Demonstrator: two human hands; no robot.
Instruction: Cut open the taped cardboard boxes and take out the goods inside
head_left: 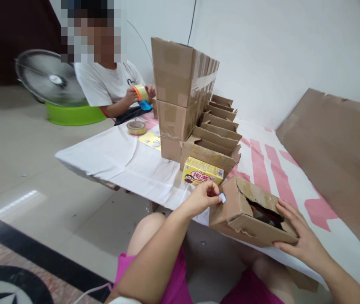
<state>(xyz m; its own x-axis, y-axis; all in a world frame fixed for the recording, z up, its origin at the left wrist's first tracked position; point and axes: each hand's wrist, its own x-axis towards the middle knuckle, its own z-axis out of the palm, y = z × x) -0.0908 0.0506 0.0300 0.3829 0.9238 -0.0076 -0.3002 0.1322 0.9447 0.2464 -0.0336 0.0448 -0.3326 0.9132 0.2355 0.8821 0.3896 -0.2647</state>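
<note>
A small brown cardboard box (240,213) lies tilted at the near edge of the cloth-covered table, its top flap partly open over dark contents. My left hand (203,197) pinches a small white-and-blue sticker (222,197) against the box's left end. My right hand (300,236) rests on the box's right side, fingers spread along its edge. A yellow printed carton (202,172) lies just behind the box.
Stacked taped boxes (180,88) and a row of open boxes (218,131) stand mid-table. A flat cardboard sheet (341,160) lies at right. Another person in a white shirt (107,84) holds a tape dispenser (142,96); a tape roll (136,127), fan (50,78) and green basin (72,114) are nearby.
</note>
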